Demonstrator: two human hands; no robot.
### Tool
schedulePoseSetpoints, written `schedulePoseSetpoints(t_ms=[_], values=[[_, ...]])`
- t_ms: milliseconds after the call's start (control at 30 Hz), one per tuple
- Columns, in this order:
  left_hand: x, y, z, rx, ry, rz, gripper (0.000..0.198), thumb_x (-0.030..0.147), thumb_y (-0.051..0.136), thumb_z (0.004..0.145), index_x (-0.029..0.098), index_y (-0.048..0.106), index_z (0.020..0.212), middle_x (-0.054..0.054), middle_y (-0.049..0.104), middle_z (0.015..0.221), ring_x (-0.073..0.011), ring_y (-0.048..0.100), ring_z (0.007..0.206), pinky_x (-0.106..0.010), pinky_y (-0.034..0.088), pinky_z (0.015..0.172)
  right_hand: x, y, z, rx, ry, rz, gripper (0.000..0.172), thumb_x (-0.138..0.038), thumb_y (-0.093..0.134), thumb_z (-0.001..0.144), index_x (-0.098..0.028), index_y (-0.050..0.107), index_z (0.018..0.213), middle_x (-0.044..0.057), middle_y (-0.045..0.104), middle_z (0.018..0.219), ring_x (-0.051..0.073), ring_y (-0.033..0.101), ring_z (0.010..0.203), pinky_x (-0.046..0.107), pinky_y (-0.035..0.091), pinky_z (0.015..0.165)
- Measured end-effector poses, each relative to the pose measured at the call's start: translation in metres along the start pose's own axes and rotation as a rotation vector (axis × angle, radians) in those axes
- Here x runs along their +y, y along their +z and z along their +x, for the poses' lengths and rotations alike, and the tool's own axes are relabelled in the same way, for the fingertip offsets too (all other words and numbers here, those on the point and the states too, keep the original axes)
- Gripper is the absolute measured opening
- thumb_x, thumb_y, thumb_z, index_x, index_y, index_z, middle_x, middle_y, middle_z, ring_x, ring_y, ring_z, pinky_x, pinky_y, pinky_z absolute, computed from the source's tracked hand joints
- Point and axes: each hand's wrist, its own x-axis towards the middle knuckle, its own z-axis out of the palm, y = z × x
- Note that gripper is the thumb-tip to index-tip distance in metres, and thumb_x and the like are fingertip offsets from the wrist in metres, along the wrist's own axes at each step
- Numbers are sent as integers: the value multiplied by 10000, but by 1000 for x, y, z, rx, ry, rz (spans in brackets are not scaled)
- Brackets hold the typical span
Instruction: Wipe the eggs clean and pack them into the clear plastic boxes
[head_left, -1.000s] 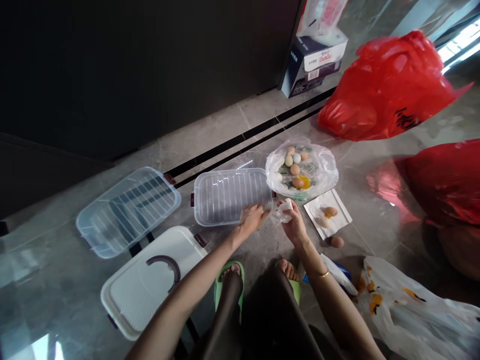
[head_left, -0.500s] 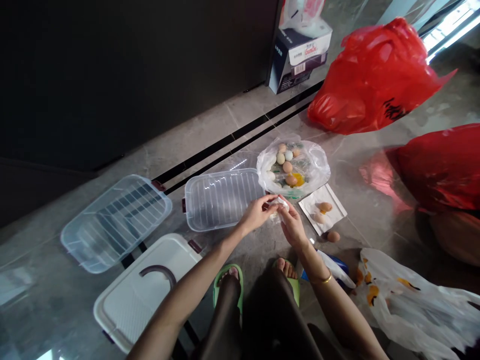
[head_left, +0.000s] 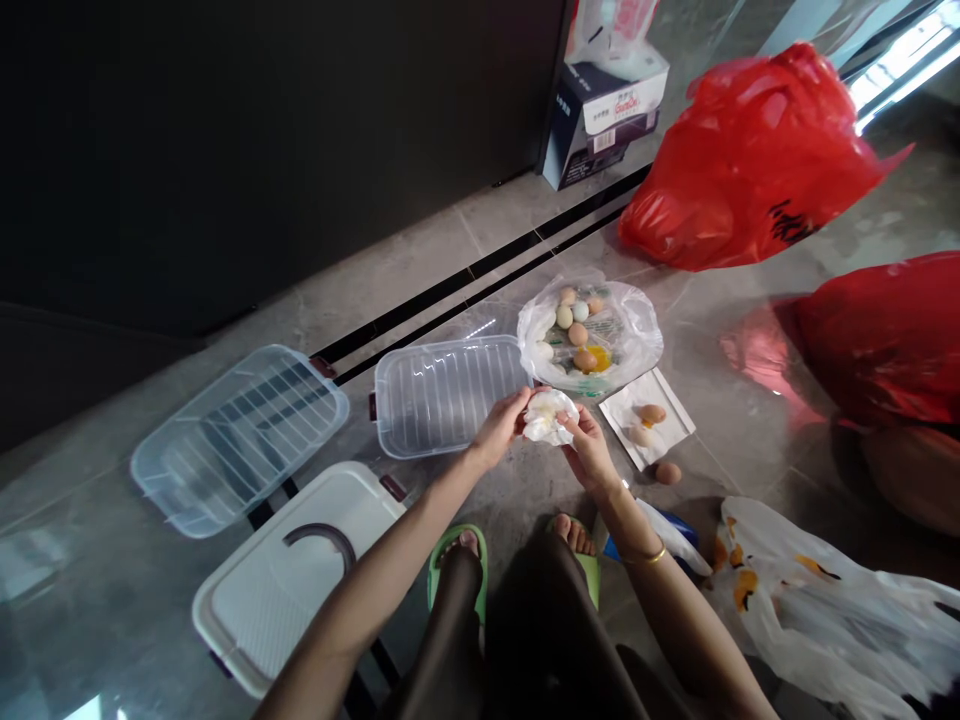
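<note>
My left hand and my right hand together hold a crumpled white tissue, stained yellowish, just above the grey floor. Both hands pinch its edges. Right behind them lies a clear plastic bag spread open with several eggs and a spilled yolk in it. A clear ribbed tray sits directly left of the tissue.
A white tissue sheet bears two eggs, with one egg loose on the floor. A second clear tray and a white lid lie left. Red bags, a tissue box and a white bag surround.
My left hand left the clear tray's edge and joined my right hand at the tissue. The tissue is now spread wider between both hands.
</note>
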Motion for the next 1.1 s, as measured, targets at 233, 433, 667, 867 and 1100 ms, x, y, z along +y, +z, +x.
schedulePoseSetpoints(t_ms=[233, 433, 667, 867, 1100], values=[[1, 1, 10, -207, 119, 515, 453, 448, 642, 859, 155, 692, 1201, -101, 736, 1135, -181, 683, 849, -263, 526, 710, -7, -18, -8, 43, 99, -21, 402, -349, 858, 605, -228, 667, 937, -23, 699, 825, 131, 607, 651, 240, 490, 609], [59, 26, 80, -116, 717, 1435, 289, 202, 490, 930, 177, 734, 1084, -90, 738, 1087, -242, 622, 1062, -386, 444, 980, -12, -27, -5, 139, 43, 25, 270, -361, 785, 687, -232, 649, 881, 8, 702, 916, 183, 648, 820, 309, 543, 710], [50, 38, 148, -207, 582, 1936, 228, 34, 540, 797, 125, 727, 703, -143, 706, 804, -289, 564, 1068, -437, 348, 1017, -4, -39, 5, 230, -101, -176, 351, -450, 722, 750, -271, 535, 986, -48, 622, 746, 117, 545, 497, 210, 340, 370], [39, 43, 153, -177, 566, 1965, 256, -7, 523, 765, 147, 720, 710, -104, 714, 776, -271, 555, 1098, -448, 292, 1089, -1, -43, 8, 187, -56, -122, 410, -498, 734, 707, -250, 626, 1015, -5, 711, 847, 194, 668, 721, 301, 545, 579], [64, 48, 119, -47, 671, 1816, 247, 226, 595, 879, 131, 700, 1082, -135, 713, 1072, -295, 513, 1202, -513, 202, 1152, -15, -32, 7, 313, -30, 5, 403, -418, 722, 692, -257, 627, 1049, 11, 733, 981, 248, 695, 897, 385, 586, 727]])
